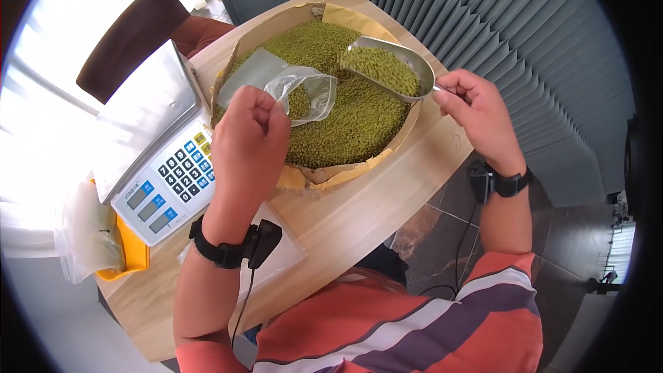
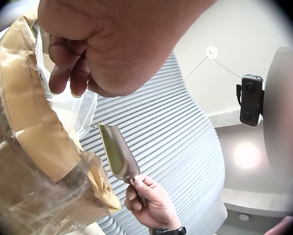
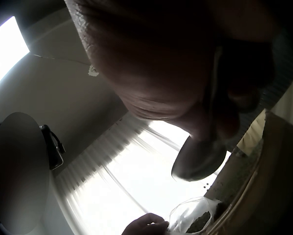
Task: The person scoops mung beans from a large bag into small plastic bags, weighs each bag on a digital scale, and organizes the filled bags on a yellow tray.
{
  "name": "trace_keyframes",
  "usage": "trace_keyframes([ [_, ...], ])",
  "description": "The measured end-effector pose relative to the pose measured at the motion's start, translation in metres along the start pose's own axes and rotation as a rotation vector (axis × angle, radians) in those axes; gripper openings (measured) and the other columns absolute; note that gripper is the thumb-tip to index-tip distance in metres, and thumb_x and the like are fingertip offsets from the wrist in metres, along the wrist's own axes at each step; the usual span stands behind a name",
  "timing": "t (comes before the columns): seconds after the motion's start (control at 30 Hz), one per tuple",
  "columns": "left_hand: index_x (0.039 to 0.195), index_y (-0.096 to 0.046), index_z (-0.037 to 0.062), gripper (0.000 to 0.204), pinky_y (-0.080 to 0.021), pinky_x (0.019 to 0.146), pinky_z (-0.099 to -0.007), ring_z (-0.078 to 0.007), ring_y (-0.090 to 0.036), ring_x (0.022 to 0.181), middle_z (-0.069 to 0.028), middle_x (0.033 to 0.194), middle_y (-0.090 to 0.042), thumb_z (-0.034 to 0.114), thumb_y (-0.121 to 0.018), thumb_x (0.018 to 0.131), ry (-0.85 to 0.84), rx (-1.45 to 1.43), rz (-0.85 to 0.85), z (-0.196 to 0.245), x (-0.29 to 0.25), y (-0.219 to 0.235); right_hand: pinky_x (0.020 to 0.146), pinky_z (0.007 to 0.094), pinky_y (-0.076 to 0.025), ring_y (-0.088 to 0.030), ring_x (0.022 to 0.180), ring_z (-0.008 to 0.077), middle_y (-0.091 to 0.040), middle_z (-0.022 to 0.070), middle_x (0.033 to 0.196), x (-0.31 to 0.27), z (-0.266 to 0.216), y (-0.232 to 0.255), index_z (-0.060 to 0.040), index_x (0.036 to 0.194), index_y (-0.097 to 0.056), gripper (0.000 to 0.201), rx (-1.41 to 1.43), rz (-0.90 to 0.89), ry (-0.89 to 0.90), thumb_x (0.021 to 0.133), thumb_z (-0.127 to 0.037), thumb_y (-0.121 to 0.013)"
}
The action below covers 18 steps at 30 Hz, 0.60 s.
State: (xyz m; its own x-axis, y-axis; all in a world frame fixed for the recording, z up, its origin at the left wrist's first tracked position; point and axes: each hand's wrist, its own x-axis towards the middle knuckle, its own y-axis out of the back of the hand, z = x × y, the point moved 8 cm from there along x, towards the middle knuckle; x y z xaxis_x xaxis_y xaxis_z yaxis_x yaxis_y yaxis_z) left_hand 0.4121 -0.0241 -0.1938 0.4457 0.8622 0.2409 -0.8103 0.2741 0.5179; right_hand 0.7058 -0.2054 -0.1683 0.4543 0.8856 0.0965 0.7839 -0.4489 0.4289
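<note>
A metal scoop [image 1: 407, 62] heaped with green beans is gripped by its handle in the right hand [image 1: 483, 114], above the right side of a paper-lined container of green beans [image 1: 345, 138]. The left hand [image 1: 252, 141] pinches the edge of a clear plastic bag [image 1: 321, 90], whose mouth faces the scoop; some beans lie inside it. Scoop and bag are apart. In the left wrist view the scoop [image 2: 121, 152] is tilted beyond the bag [image 2: 82, 115]. The right wrist view is dark, with the scoop [image 3: 200, 159] below the right hand [image 3: 156, 63].
A white scale with a keypad [image 1: 162, 190] stands left of the container on the wooden table [image 1: 359, 214]. Beside it are a yellow tray [image 1: 135, 249] and plastic bags [image 1: 86, 235]. A brown chair [image 1: 135, 41] is behind, and a grey pleated curtain [image 1: 511, 62] hangs at the right.
</note>
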Motion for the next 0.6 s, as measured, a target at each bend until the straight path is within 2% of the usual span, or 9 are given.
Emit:
trace_keyframes([
  [0.1, 0.100, -0.064, 0.0029, 0.009, -0.048, 0.065, -0.0250, -0.0051, -0.057, 0.070, 0.0018, 0.077, -0.064, 0.006, -0.071, 0.104, -0.031, 0.010, 0.004, 0.002, 0.001, -0.001, 0.081, 0.0265, -0.053, -0.063, 0.088, 0.0069, -0.073, -0.0009, 0.097, -0.010, -0.009, 0.000, 0.0033, 0.115, -0.075, 0.019, 0.041, -0.069, 0.019, 0.104, -0.012, -0.075],
  [0.2, 0.101, -0.065, 0.0028, 0.008, -0.049, 0.067, -0.0258, -0.0060, -0.058, 0.070, 0.0012, 0.078, -0.065, 0.007, -0.071, 0.104, -0.031, 0.017, 0.000, 0.006, 0.000, -0.001, 0.076, 0.0277, -0.052, -0.062, 0.083, 0.0069, -0.071, -0.0008, 0.090, -0.013, -0.031, -0.015, 0.0032, 0.112, -0.076, 0.020, -0.105, -0.142, 0.040, 0.103, -0.014, -0.076],
  [0.27, 0.102, -0.066, 0.0028, 0.009, -0.050, 0.068, -0.0266, -0.0069, -0.059, 0.071, 0.0006, 0.079, -0.066, 0.008, -0.072, 0.104, -0.041, 0.059, 0.004, 0.010, -0.001, -0.001, 0.071, 0.0326, -0.052, -0.064, 0.074, 0.0144, -0.071, 0.0053, 0.081, -0.007, -0.049, -0.040, 0.0017, 0.107, -0.077, 0.022, -0.253, -0.273, 0.090, 0.102, -0.019, -0.077],
  [0.3, 0.102, -0.066, 0.0028, 0.009, -0.050, 0.068, -0.0266, -0.0069, -0.059, 0.071, 0.0006, 0.079, -0.066, 0.008, -0.072, 0.104, -0.042, 0.058, -0.001, 0.011, -0.002, -0.002, 0.071, 0.0326, -0.052, -0.064, 0.074, 0.0144, -0.071, 0.0053, 0.081, -0.002, -0.054, -0.049, 0.0017, 0.107, -0.077, 0.022, -0.253, -0.270, 0.085, 0.102, -0.019, -0.077],
  [0.37, 0.102, -0.066, 0.0027, 0.009, -0.051, 0.068, -0.0273, -0.0075, -0.059, 0.071, 0.0002, 0.079, -0.066, 0.008, -0.072, 0.104, -0.041, 0.066, -0.008, 0.012, -0.003, -0.002, 0.070, 0.0405, -0.053, -0.069, 0.071, 0.0290, -0.071, 0.0143, 0.079, 0.009, -0.073, -0.064, -0.0005, 0.102, -0.077, 0.022, -0.432, -0.209, 0.234, 0.101, -0.023, -0.075],
  [0.4, 0.102, -0.066, 0.0027, 0.009, -0.051, 0.068, -0.0273, -0.0075, -0.059, 0.071, 0.0002, 0.079, -0.066, 0.008, -0.072, 0.104, -0.042, 0.065, -0.012, 0.011, -0.003, -0.003, 0.070, 0.0405, -0.053, -0.069, 0.071, 0.0290, -0.071, 0.0143, 0.079, 0.014, -0.078, -0.070, -0.0005, 0.102, -0.077, 0.022, -0.432, -0.207, 0.231, 0.101, -0.023, -0.075],
  [0.5, 0.102, -0.066, 0.0025, 0.009, -0.051, 0.068, -0.0272, -0.0077, -0.060, 0.071, 0.0000, 0.079, -0.066, 0.008, -0.072, 0.105, -0.055, 0.045, -0.015, 0.010, -0.002, -0.003, 0.073, 0.0478, -0.055, -0.070, 0.079, 0.0396, -0.073, 0.0191, 0.083, 0.019, -0.098, -0.080, -0.0020, 0.098, -0.077, 0.022, -0.672, -0.184, 0.332, 0.100, -0.024, -0.074],
  [0.57, 0.099, -0.064, 0.0052, 0.009, -0.055, 0.068, -0.0378, -0.0273, -0.068, 0.068, -0.0095, 0.077, -0.070, 0.008, -0.072, 0.100, -0.048, 0.028, 0.007, 0.009, -0.002, 0.000, 0.074, 0.0505, -0.055, -0.072, 0.082, 0.0408, -0.074, 0.0191, 0.083, 0.018, -0.110, -0.080, -0.0031, 0.096, -0.078, 0.021, -0.770, -0.191, 0.359, 0.099, -0.023, -0.073],
  [0.6, 0.099, -0.064, 0.0052, 0.009, -0.055, 0.068, -0.0378, -0.0273, -0.068, 0.068, -0.0095, 0.077, -0.070, 0.008, -0.072, 0.100, -0.045, 0.029, 0.007, 0.008, -0.002, 0.001, 0.074, 0.0505, -0.055, -0.072, 0.082, 0.0408, -0.074, 0.0191, 0.083, 0.019, -0.112, -0.078, -0.0031, 0.096, -0.078, 0.021, -0.769, -0.194, 0.358, 0.099, -0.023, -0.073],
])
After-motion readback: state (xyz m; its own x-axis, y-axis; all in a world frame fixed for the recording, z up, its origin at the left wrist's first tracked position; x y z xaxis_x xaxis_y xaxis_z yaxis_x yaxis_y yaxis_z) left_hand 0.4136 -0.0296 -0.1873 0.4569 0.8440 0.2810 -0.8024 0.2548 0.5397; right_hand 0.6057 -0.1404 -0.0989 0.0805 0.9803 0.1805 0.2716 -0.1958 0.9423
